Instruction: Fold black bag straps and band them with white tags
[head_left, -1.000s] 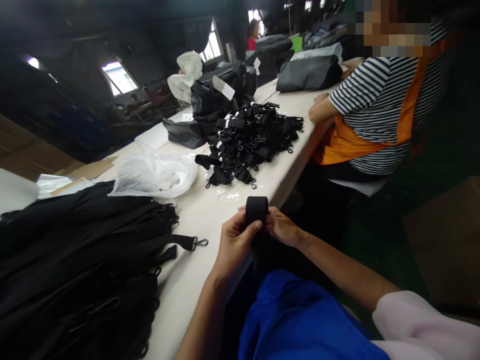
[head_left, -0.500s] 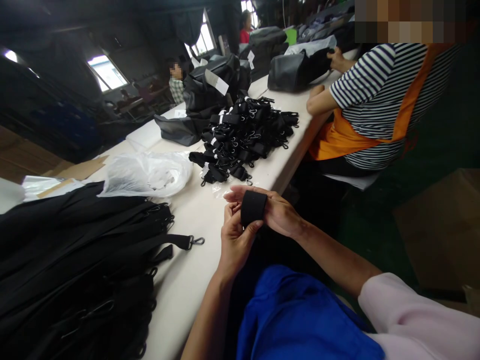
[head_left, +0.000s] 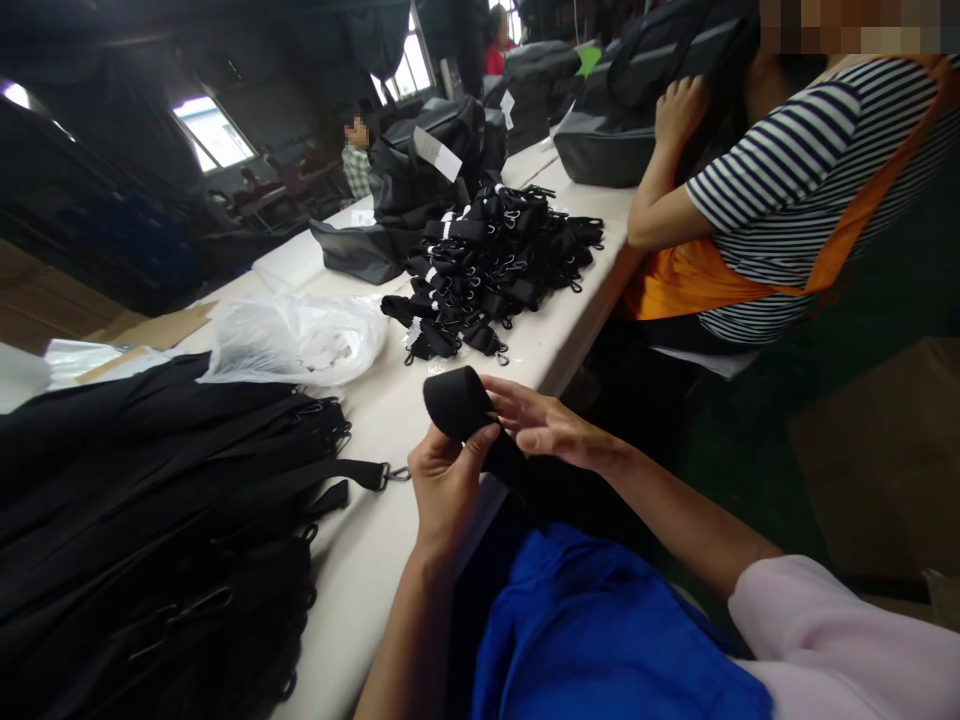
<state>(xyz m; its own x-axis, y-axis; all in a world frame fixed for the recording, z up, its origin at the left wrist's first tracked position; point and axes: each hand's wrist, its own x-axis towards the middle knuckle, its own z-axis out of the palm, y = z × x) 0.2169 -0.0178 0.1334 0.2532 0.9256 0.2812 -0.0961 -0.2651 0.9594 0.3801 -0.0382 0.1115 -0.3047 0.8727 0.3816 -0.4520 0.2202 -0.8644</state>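
A wide black webbing strap (head_left: pixel 454 398) is wound into a loop in front of me, at the table's front edge. My left hand (head_left: pixel 450 480) is closed on its lower part, thumb pressed against the band. The strap's free length runs down toward my lap and fades into the dark there. Close at the loop's right side is my right hand (head_left: pixel 566 432), fingers stretched out and apart; whether the fingertips touch the band I cannot tell. Beyond my hands lies a heap of rolled black straps (head_left: pixel 487 270) with metal snap hooks and white bands.
Long black straps (head_left: pixel 150 500) with hooks cover the white table (head_left: pixel 360 560) at left. Behind them sits a clear plastic bag (head_left: pixel 300 335). Black bags (head_left: pixel 360 250) stand farther back. A co-worker in a striped shirt (head_left: pixel 787 190) handles a black bag at right.
The loop has come off my right fingers and moved left in my left hand. My right hand has shifted slightly right. The co-worker's bag has been raised.
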